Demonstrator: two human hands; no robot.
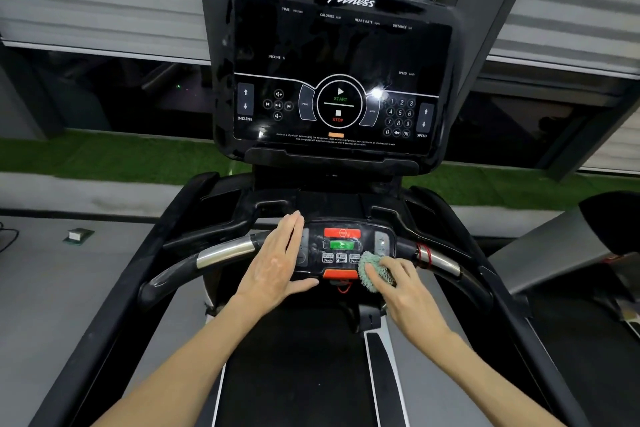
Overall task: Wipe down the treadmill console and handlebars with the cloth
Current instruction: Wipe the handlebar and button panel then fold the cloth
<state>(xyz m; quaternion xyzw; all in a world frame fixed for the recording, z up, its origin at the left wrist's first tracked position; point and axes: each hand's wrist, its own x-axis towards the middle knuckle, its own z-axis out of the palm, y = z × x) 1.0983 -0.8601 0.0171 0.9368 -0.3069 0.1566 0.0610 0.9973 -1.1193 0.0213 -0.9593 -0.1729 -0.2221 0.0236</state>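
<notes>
The black treadmill console (332,45) rises ahead, its glossy screen printed with START and STOP. Below it sits a small control panel (341,246) with a red and a green button, on the front handlebar (225,255), which has chrome sections left and right. My left hand (277,260) lies flat with straight fingers on the panel's left side. My right hand (398,282) presses a small green fluffy cloth (367,274) against the panel's lower right corner, fingers over the cloth.
A red cord (424,253) wraps the right chrome grip. Black side rails run down both sides of the dark belt (294,374). A second machine (571,253) stands at the right. A small box (78,235) lies on the grey floor at the left.
</notes>
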